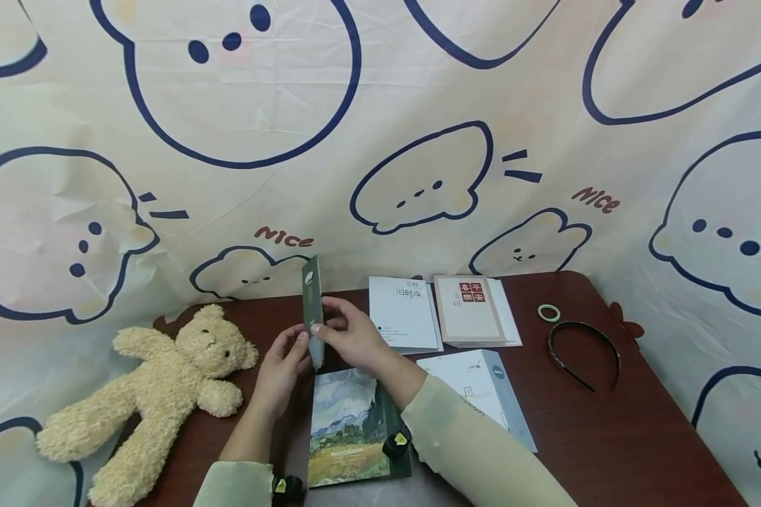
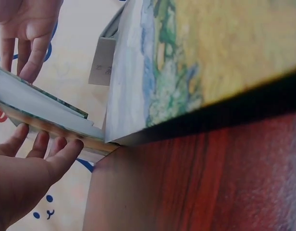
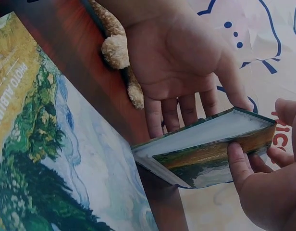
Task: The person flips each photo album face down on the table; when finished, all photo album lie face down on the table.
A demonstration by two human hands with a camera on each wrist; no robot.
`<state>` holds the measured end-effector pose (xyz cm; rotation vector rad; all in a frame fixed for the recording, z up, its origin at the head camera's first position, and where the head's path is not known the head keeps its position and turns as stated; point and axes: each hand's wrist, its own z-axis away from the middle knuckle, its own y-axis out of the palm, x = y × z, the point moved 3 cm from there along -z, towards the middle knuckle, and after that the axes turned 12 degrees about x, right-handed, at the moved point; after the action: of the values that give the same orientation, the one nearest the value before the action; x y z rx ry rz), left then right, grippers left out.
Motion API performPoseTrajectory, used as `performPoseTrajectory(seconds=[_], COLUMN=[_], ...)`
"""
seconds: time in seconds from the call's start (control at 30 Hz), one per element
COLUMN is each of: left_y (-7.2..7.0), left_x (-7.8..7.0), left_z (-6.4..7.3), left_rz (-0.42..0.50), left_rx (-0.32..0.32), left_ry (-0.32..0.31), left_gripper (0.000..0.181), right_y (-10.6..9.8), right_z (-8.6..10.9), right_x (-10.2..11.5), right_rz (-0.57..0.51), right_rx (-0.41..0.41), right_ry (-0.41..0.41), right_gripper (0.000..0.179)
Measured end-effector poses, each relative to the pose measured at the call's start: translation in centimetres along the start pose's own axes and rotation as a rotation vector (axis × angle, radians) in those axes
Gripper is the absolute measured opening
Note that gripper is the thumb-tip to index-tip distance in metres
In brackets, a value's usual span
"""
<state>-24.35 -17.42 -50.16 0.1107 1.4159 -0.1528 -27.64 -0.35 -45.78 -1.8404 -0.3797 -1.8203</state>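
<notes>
Both hands hold a slim photo album [image 1: 313, 310] up on edge, its dark green spine turned toward me. My left hand [image 1: 279, 366] has its fingers against the left cover. From the right, my right hand [image 1: 354, 334] pinches it, with the thumb [image 3: 238, 161] on the painted front cover. White page edges of the held album [image 2: 44, 98] show in the left wrist view. A second photo album [image 1: 345, 422], printed with a painted field and sky, lies flat nearer me, below the hands. The right forearm partly covers its right side.
A beige teddy bear [image 1: 171, 387] lies at the left. Right of the hands are a white book [image 1: 399, 310], a book with red squares [image 1: 469, 310] and a pale blue-edged book [image 1: 475, 387]. A green ring [image 1: 548, 313] and a black headband [image 1: 583, 324] lie farther right.
</notes>
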Motion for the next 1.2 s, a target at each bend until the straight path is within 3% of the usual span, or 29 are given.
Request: performPoseTrajectory(seconds=[0.2, 0.53, 0.73, 1.2], left_y=[0.1, 0.2, 0.2, -0.2], left_x=[0.6, 0.9, 0.9, 1.1], left_z=[-0.2, -0.2, -0.3, -0.2], left_rz=[-0.045, -0.219, -0.312, -0.389], left_rx=[0.029, 0.014, -0.008, -0.020], left_ry=[-0.017, -0.079, -0.070, -0.087], left_gripper=[0.072, 0.077, 0.075, 0.082], right_y=[-0.6, -1.4, -1.6, -1.4], right_z=[0.2, 0.5, 0.8, 0.8], right_x=[-0.5, -1.0, -1.3, -3.0], right_rz=[-0.010, -0.062, -0.095, -0.256], right_rx=[-0.025, -0.054, -0.054, -0.069], right_ry=[-0.012, -0.033, -0.029, -0.011], right_gripper=[0.055, 0.052, 0.054, 0.054])
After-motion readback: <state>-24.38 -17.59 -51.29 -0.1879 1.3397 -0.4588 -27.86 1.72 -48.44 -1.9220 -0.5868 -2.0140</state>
